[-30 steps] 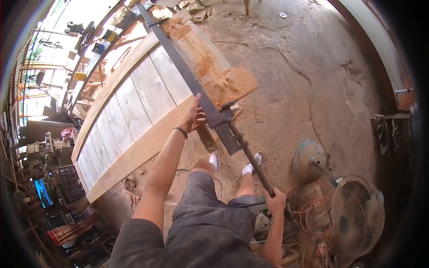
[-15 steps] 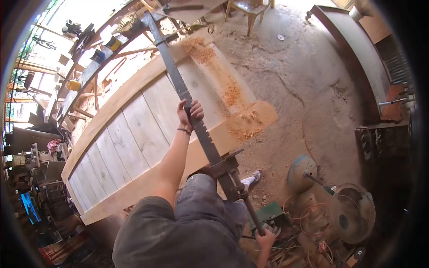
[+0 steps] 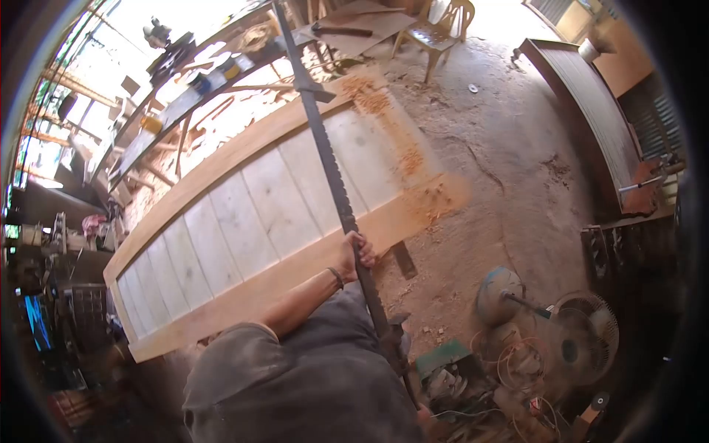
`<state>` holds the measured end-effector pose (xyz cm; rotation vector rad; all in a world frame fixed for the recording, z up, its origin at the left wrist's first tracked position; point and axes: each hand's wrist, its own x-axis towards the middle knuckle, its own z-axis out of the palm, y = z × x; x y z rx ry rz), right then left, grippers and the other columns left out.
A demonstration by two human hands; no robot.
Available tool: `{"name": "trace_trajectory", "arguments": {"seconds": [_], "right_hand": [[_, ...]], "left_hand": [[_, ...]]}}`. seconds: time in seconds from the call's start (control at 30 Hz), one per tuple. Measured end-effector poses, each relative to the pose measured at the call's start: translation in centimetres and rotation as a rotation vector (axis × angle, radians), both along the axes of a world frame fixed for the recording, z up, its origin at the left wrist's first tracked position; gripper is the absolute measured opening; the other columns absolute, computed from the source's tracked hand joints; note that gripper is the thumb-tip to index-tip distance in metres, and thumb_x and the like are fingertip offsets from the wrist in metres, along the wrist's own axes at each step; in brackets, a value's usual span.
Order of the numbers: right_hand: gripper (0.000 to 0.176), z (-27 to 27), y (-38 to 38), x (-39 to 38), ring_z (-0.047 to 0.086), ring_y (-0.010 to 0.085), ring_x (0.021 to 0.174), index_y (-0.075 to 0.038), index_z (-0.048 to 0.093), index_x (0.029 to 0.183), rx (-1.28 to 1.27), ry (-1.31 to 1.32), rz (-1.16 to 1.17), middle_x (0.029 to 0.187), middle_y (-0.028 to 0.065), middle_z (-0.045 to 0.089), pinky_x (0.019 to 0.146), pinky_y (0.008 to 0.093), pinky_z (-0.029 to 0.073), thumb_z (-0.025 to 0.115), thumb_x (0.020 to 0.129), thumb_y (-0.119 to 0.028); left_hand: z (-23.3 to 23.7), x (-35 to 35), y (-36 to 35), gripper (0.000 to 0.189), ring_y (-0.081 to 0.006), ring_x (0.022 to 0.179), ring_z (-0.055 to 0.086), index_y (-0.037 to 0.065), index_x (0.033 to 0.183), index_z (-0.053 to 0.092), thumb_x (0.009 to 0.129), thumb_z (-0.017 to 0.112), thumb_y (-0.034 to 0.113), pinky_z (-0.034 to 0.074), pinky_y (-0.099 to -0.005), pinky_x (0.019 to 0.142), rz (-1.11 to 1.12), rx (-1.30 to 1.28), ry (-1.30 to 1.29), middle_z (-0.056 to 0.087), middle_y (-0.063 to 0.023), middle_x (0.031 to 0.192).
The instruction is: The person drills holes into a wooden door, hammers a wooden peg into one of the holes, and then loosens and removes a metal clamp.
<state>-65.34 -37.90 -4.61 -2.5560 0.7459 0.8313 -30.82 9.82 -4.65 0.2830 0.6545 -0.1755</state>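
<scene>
Left arm bent at elbow, bare forearm [image 3: 299,310] rising up and right from short dark sleeve [image 3: 244,354]. Dark band [image 3: 336,277] around wrist. Above it, left hand [image 3: 356,255] raised in front of torso, back of hand toward camera, fingers [image 3: 365,252] curled tight round bar [image 3: 335,188]. Low at bottom edge of view, right hand [image 3: 424,418] mostly hidden behind torso; only sliver of skin visible, grip not discernible.
</scene>
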Motion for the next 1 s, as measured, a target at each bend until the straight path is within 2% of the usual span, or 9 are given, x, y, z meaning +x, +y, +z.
{"name": "trace_trajectory", "arguments": {"seconds": [0.07,0.27,0.47,0.53,0.6,0.67,0.73,0.87,1.0], "right_hand": [[0.019,1.5,-0.1,-1.7,0.065,0.0317,0.06,0.003,0.071,0.079,-0.03,0.155,-0.21,0.066,0.018,0.065,0.06,0.0419,0.05,0.074,0.068,-0.012],[0.017,0.0,-3.5,-13.7,0.069,0.0334,0.07,0.004,0.072,0.082,-0.079,0.079,0.108,0.073,0.0203,0.068,0.064,0.0426,0.051,0.07,0.072,-0.01],[0.013,-2.8,-9.1,-23.8,0.069,0.038,0.075,0.003,0.071,0.08,-0.02,0.077,0.156,0.073,0.0234,0.067,0.066,0.0465,0.05,0.067,0.073,-0.008],[0.012,0.9,-6.8,-24.2,0.068,0.0397,0.073,0.001,0.072,0.079,-0.125,-0.039,0.238,0.072,0.0232,0.066,0.066,0.0474,0.05,0.066,0.073,-0.007],[0.011,1.6,-6.6,-25.3,0.066,0.0407,0.072,-0.001,0.072,0.079,-0.165,-0.098,0.323,0.071,0.0224,0.066,0.065,0.0481,0.05,0.067,0.072,-0.007],[0.011,-3.5,-10.4,-27.2,0.066,0.0411,0.071,-0.002,0.073,0.079,-0.131,-0.093,0.422,0.071,0.0211,0.066,0.065,0.0487,0.049,0.068,0.072,-0.008],[0.009,-5.2,-10.8,-27.1,0.065,0.0411,0.071,-0.003,0.071,0.077,-0.124,-0.129,0.457,0.071,0.02,0.066,0.065,0.0498,0.049,0.069,0.071,-0.01],[0.011,-4.6,-7.3,-27.7,0.065,0.0409,0.072,-0.005,0.069,0.072,-0.24,-0.115,0.538,0.07,0.0188,0.065,0.064,0.0506,0.049,0.073,0.07,-0.015],[0.012,-3.7,-1.3,-33.1,0.065,0.0414,0.072,-0.006,0.066,0.07,-0.233,-0.171,0.68,0.07,0.0191,0.064,0.064,0.0517,0.049,0.071,0.07,-0.017]], "left_hand": [[0.8,-5.0,-1.9,0.025,-0.0132,0.041,0.034,0.016,0.066,0.038,0.084,0.052,0.026,0.03,-0.0295,0.041,-0.002,0.01,0.024,0.032,0.0005,0.05],[-0.1,-20.5,-5.6,0.03,-0.014,0.036,0.034,0.018,0.063,0.034,0.086,0.05,0.03,0.027,-0.0302,0.038,0.041,0.084,0.132,0.031,0.0015,0.046],[0.2,-34.1,-5.0,0.032,-0.0159,0.035,0.032,0.019,0.06,0.033,0.085,0.049,0.031,0.028,-0.0328,0.039,0.147,0.165,0.251,0.031,0.0007,0.045],[0.8,-37.8,-3.8,0.032,-0.0165,0.035,0.032,0.019,0.059,0.034,0.085,0.049,0.032,0.028,-0.0332,0.039,0.193,0.181,0.256,0.031,0.0005,0.044],[1.0,-41.5,-2.7,0.033,-0.0171,0.035,0.031,0.019,0.059,0.034,0.084,0.05,0.033,0.028,-0.0338,0.039,0.242,0.191,0.253,0.031,0.0003,0.044],[0.8,-44.6,-1.0,0.034,-0.0173,0.034,0.031,0.019,0.057,0.034,0.084,0.05,0.033,0.028,-0.0343,0.039,0.284,0.174,0.24,0.03,0.0003,0.044],[0.5,-48.1,0.6,0.035,-0.0174,0.034,0.031,0.019,0.057,0.034,0.084,0.05,0.034,0.028,-0.0347,0.039,0.341,0.16,0.227,0.03,0.0002,0.043],[-0.3,-55.3,4.9,0.036,-0.0173,0.034,0.031,0.019,0.056,0.033,0.084,0.05,0.034,0.029,-0.0351,0.039,0.443,0.1,0.162,0.03,0.0003,0.043],[-0.5,-65.1,12.0,0.036,-0.0169,0.035,0.032,0.019,0.055,0.033,0.084,0.049,0.035,0.028,-0.0349,0.039,0.537,0.126,0.215,0.03,0.0004,0.043]]}}
